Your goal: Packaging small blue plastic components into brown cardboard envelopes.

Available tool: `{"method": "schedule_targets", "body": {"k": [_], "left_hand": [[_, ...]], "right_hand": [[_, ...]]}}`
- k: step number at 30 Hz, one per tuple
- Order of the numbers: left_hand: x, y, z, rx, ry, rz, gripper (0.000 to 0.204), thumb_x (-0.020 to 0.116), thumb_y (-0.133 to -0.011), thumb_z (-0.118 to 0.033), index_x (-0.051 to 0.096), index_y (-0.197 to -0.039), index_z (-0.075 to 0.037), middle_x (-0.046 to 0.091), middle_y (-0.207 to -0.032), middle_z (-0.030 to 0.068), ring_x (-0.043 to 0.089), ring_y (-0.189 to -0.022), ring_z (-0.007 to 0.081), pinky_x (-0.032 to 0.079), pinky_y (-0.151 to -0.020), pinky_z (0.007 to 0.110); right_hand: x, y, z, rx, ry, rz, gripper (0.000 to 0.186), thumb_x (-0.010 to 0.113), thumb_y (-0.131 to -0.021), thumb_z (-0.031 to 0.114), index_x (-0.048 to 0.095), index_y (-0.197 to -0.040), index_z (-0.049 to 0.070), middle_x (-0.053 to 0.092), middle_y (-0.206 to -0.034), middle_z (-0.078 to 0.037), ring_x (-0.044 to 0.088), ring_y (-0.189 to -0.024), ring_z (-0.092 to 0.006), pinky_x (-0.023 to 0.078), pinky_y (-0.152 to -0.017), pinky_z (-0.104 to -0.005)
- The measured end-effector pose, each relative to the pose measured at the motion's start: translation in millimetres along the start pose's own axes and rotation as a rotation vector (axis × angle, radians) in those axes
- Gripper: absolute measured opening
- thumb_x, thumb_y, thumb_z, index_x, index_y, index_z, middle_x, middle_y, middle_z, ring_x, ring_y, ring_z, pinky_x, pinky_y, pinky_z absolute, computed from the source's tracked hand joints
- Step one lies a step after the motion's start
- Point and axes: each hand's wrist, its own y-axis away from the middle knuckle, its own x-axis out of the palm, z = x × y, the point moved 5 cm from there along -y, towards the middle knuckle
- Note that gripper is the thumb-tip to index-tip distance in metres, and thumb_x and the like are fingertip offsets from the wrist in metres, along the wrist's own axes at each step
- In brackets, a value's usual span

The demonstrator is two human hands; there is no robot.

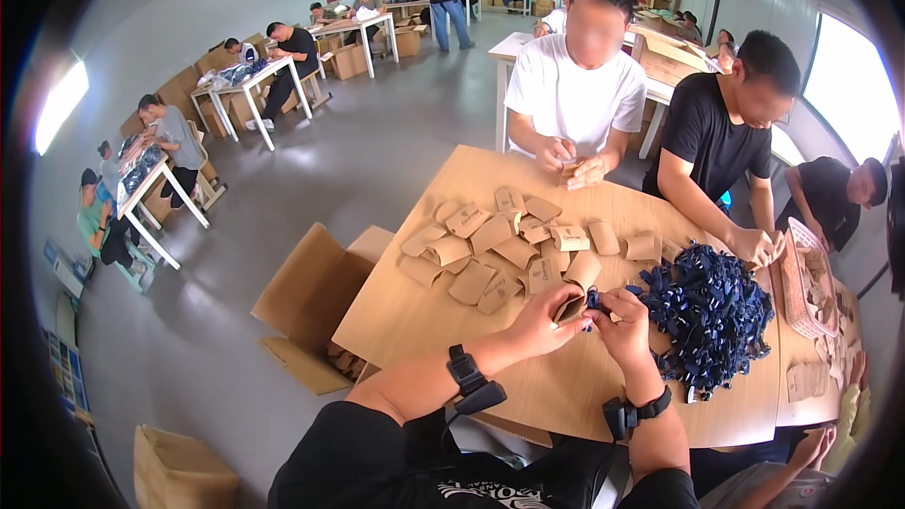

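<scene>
My left hand [544,322] is closed around a small brown cardboard pillow box [569,309], whose end is open toward my other hand. Pinched in my right hand [624,320] is a small navy-blue piece [593,300], held right at the mouth of that box; its exact kind is too small to make out. Beyond my left hand lie several more pillow boxes [490,234], loosely heaped on the wooden table [415,320]. A large pile of similar navy-blue pieces [712,316] with pale bits rises to the right of my right hand.
A pink plastic basket [809,287] holding brown pieces stands at the table's right. An opened carton [316,297] sits on the floor at the left. Across the table, one person in white [577,85] and one in black [721,132] work with their hands.
</scene>
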Motion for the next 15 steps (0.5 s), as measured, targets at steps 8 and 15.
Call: {"method": "schedule_targets", "body": {"k": [8,15], "left_hand": [[2.4,1.4,4.0,-0.093,0.042,0.025,0.030,0.075,-0.082,-0.009,0.057,-0.106,-0.003,0.060,-0.092,0.0034,0.056,-0.085,0.0104,0.047,-0.075,0.027],[4.3,0.9,10.6,-0.179,0.095,0.048,0.029,0.072,-0.084,-0.009,0.057,-0.109,-0.002,0.063,-0.094,0.0029,0.058,-0.088,0.0097,0.048,-0.078,0.027]], "right_hand": [[6.4,5.0,-11.4,0.102,-0.154,-0.021,0.026,0.077,-0.070,-0.005,0.072,-0.095,0.001,0.065,-0.082,-0.009,0.060,-0.072,-0.0169,0.049,-0.065,-0.0268],[12.0,11.1,-31.0,0.159,-0.332,-0.003,0.023,0.078,-0.071,-0.004,0.072,-0.093,0.000,0.064,-0.084,-0.007,0.060,-0.073,-0.0149,0.049,-0.066,-0.0256]]}}
